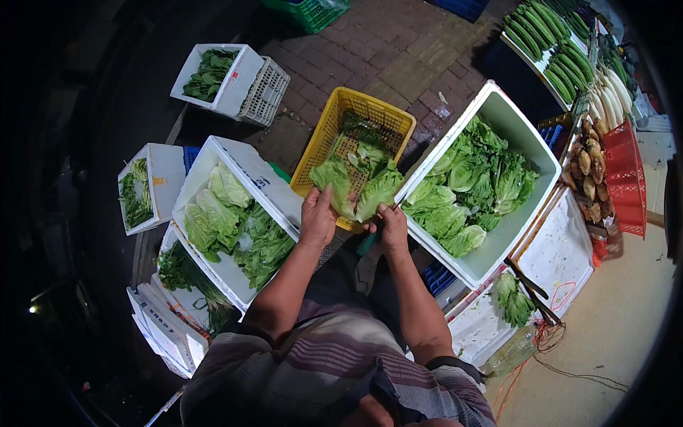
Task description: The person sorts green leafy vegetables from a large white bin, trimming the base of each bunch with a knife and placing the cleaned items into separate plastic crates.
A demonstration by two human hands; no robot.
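Note:
Both of my hands are over the near end of a yellow plastic crate (321, 128), holding light-green lettuce leaves (380, 193) spread apart. My left hand (318, 218) pinches the left side, its thumb on top. My right hand (392, 227) grips the right side near the base. A green handle (367, 244) shows under my right hand; the rest of that tool is hidden. Loose leaves (368, 156) lie in the crate's bottom. To the right, a deep white foam box (515, 125) holds several lettuce heads (451, 219).
A foam box (267, 184) of lettuce and leafy greens stands left. Farther left are smaller foam boxes (165, 187) of greens. Sponge gourds (533, 32), white radishes (608, 99) and brown roots (589, 176) lie at right. Lettuce (513, 301) rests on a foam lid near a cord (549, 339).

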